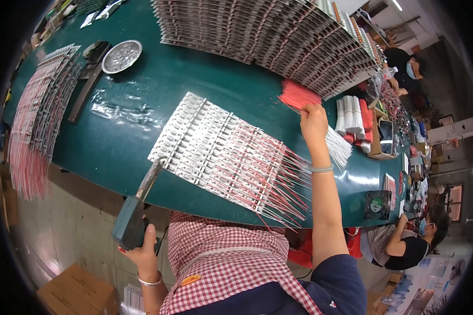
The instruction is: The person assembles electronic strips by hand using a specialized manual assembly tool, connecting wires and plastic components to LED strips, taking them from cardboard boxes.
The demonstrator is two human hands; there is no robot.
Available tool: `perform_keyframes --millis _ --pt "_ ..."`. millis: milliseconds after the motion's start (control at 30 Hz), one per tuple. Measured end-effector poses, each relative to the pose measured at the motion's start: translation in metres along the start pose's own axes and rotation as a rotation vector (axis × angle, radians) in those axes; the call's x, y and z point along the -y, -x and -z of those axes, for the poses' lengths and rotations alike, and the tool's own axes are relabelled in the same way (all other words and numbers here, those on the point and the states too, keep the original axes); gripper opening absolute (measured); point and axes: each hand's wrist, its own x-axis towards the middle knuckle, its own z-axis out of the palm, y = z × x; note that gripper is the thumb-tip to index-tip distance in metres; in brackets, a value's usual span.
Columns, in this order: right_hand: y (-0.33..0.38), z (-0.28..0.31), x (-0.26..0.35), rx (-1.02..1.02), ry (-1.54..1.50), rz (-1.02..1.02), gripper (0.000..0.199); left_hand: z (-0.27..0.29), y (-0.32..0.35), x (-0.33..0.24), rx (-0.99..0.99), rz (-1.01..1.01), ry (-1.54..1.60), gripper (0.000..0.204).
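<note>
Wired panel (186, 131) lies flat on the green bench (110, 152), ahead and to the right of the left hand's grip and to the left of the right hand's. In the head view, the left hand (143, 252) is closed around the handle of the dark tool (130, 223), whose metal nose points away from the grip and reaches the panel's near left corner. The right hand (314, 123) has its fingers drawn together at the red wires (299, 94); I cannot tell whether it has hold of any. To work well here, I would pinch few wires at once, lift them straight so neighbours do not tangle, and hold the nose clear of wires already laid. Counted out: one panel between the grips, one tool, one pile of red wires, one of white wires (339, 148) just beside the right wrist, one metal bowl (104, 64) beyond the left grip, and two stacks of panels, the larger (263, 37) beyond both hands, the smaller (42, 105) to their left. Single wires are too many to count.
</note>
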Motion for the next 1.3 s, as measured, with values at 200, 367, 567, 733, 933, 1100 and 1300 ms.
perform_keyframes --millis 200,367,567,733,933,1100,1300 --pt "0.047 0.036 -0.06 0.08 0.105 -0.186 0.015 0.01 0.002 0.001 -0.016 0.049 -0.027 0.037" --pt "0.086 0.057 -0.091 0.129 0.184 -0.273 0.011 -0.006 -0.006 -0.007 -0.039 0.029 -0.016 0.032" --pt "0.096 0.051 -0.086 0.014 0.088 -0.178 0.007 0.0 -0.001 -0.008 -0.03 0.016 -0.008 0.033" --pt "0.1 0.05 -0.085 0.016 0.081 -0.2 0.009 0.002 0.004 -0.009 -0.043 0.037 0.022 0.037" --pt "0.094 0.061 -0.068 -0.163 0.139 -0.105 0.01 0.012 0.007 -0.008 0.01 0.055 0.02 0.038" --pt "0.076 0.087 0.096 -0.158 -0.382 0.157 0.015 0.003 0.006 -0.014 0.02 0.084 0.055 0.038" --pt "0.108 0.05 0.222 0.13 -0.731 0.364 0.018 0.008 0.013 0.002 0.009 0.022 -0.019 0.037"
